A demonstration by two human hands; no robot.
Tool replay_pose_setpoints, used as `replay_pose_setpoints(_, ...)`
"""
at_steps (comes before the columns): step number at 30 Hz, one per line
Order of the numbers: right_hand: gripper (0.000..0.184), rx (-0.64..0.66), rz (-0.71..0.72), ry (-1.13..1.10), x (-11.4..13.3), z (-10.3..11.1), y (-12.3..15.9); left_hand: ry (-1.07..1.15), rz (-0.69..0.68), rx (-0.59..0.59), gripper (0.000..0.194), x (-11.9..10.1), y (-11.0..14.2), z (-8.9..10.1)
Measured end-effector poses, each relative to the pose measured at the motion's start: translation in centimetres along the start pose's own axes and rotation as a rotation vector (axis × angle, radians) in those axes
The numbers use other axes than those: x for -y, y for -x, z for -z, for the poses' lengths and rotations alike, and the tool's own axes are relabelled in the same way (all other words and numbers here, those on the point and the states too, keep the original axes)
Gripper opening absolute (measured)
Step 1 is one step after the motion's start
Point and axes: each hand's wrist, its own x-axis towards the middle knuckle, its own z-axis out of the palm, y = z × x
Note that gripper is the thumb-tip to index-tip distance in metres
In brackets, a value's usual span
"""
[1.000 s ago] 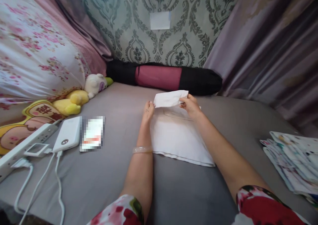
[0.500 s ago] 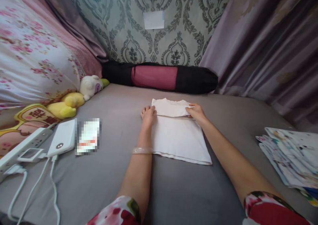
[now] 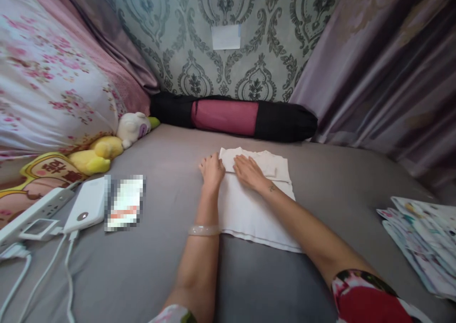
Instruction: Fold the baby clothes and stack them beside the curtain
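Note:
A white shirt (image 3: 254, 218) lies flat on the grey bed sheet, its hem towards me. One sleeve is folded across its upper part. Against the shirt's upper left edge rests my left hand (image 3: 213, 171), fingers apart on the sheet and thumb at the cloth. My right hand (image 3: 250, 172) lies flat over the folded sleeve, fingers stretched out, holding nothing. My right forearm covers part of the shirt's lower right side.
Folded printed clothes (image 3: 423, 242) are stacked at the right. On the left are a power bank (image 3: 86, 206), a power strip (image 3: 39, 213), cables and a blurred-out item (image 3: 124, 203). Plush toys (image 3: 107, 149) line the left side. A black and pink long bag (image 3: 224, 116) lies along the wall.
My right hand has let go of the sleeve at the shirt's upper right and moved left, now flat on the folded sleeve. My left hand stays at the left edge. The view shifted slightly.

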Motion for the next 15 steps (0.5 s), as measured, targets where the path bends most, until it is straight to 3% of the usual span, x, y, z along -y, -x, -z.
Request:
replay_pose_setpoints(3,0.057,0.149,0.032,-0.101,2.5,-1.4,-2.0,0.035,0.121,-0.005,0.039,1.0,-0.5,0.4)
replay_pose_setpoints(6,0.06,0.212,-0.006,-0.146,3.4,-2.0,-3.7,0.081,0.2,0.011,0.037,1.9,-0.9,0.2)
replay_pose_setpoints(12,0.06,0.276,-0.037,-0.158,3.2,-2.2,-6.5,0.106,0.185,0.05,0.035,1.8,-1.0,-0.3)
replay_pose_setpoints(15,0.058,0.249,-0.034,-0.155,3.2,-2.8,-7.1,0.099,0.188,0.071,0.034,1.6,-0.9,-0.3)
